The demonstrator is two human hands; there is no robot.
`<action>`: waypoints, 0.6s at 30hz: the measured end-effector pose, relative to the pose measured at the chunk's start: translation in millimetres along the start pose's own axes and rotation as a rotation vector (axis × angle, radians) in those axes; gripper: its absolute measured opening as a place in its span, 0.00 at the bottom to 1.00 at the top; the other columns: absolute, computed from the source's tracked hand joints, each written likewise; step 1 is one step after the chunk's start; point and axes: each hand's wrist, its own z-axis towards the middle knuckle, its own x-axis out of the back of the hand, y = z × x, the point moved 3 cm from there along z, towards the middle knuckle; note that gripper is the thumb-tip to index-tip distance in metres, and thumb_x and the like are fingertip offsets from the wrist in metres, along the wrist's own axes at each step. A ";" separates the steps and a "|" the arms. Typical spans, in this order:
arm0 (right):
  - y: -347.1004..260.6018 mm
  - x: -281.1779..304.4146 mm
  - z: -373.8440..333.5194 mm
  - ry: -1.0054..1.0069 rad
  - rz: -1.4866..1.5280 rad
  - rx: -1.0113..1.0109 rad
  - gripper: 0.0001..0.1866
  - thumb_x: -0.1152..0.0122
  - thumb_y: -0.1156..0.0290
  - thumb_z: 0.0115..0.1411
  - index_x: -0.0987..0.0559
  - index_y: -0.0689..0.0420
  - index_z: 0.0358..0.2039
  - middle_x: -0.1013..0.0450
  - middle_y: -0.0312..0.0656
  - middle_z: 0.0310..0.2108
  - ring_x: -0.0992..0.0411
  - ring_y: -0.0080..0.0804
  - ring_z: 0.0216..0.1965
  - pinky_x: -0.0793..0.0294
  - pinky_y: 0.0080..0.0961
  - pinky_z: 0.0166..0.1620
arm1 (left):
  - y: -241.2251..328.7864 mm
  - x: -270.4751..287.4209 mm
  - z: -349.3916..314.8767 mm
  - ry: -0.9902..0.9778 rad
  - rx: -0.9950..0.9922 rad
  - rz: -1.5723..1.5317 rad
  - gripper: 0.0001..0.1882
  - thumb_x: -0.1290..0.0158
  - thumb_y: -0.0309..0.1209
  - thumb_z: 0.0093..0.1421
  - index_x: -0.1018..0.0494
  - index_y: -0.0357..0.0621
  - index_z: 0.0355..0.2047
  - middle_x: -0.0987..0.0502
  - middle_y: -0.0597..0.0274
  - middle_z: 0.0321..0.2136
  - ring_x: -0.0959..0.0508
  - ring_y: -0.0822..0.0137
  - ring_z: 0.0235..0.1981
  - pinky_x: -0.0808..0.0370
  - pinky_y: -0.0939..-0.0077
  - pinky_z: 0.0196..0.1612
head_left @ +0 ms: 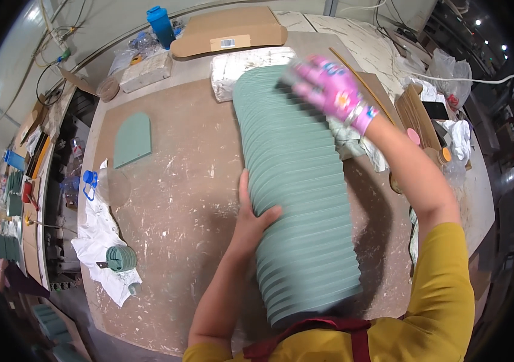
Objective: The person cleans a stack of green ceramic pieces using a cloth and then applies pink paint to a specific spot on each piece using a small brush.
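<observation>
A long stack of green arched panels (pixel 302 199) lies along the board, its ridged edges upward, reaching from near my body to a white wrapped block (pixel 224 75). My left hand (pixel 254 211) is bare and rests against the stack's left side. Its thumb lies on the edges and its other fingers stretch along the side. Over the far end of the stack is my right hand (pixel 332 87), in a pink flowered glove. Motion blurs its fingers, so whether they hold anything is unclear. A single green arched panel (pixel 133 140) lies flat to the left.
At the left edge lie a white cloth (pixel 97 232), a clear jug with a blue cap (pixel 90 177) and a green ribbed roll (pixel 121 258). A cardboard box (pixel 230 30) and a blue bottle (pixel 160 27) stand behind. A wooden stick (pixel 362 85) and cluttered open carton (pixel 417 114) are right.
</observation>
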 end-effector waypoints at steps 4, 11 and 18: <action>41.6 5.1 -25.7 -0.266 -0.120 -0.182 0.22 0.53 0.47 0.60 0.27 0.40 0.52 0.30 0.48 0.48 0.29 0.42 0.46 0.25 0.35 0.41 | 6.9 -9.8 1.8 0.002 0.025 -0.029 0.57 0.40 0.40 0.46 0.67 0.43 0.66 0.51 0.47 0.62 0.46 0.55 0.62 0.46 0.64 0.62; -22.5 20.6 -39.2 -0.171 0.035 0.028 0.24 0.56 0.45 0.61 0.29 0.42 0.53 0.31 0.49 0.49 0.30 0.42 0.49 0.30 0.38 0.49 | 7.1 -2.4 -3.9 0.010 0.010 -0.088 0.56 0.38 0.39 0.47 0.66 0.42 0.66 0.51 0.44 0.62 0.42 0.54 0.60 0.42 0.65 0.60; -61.6 47.3 -47.6 -0.168 0.067 0.139 0.24 0.56 0.46 0.61 0.28 0.43 0.52 0.29 0.40 0.48 0.33 0.41 0.52 0.30 0.40 0.51 | 0.8 -2.9 -0.4 0.006 -0.041 -0.190 0.54 0.41 0.32 0.48 0.66 0.43 0.66 0.49 0.44 0.61 0.40 0.54 0.59 0.41 0.65 0.60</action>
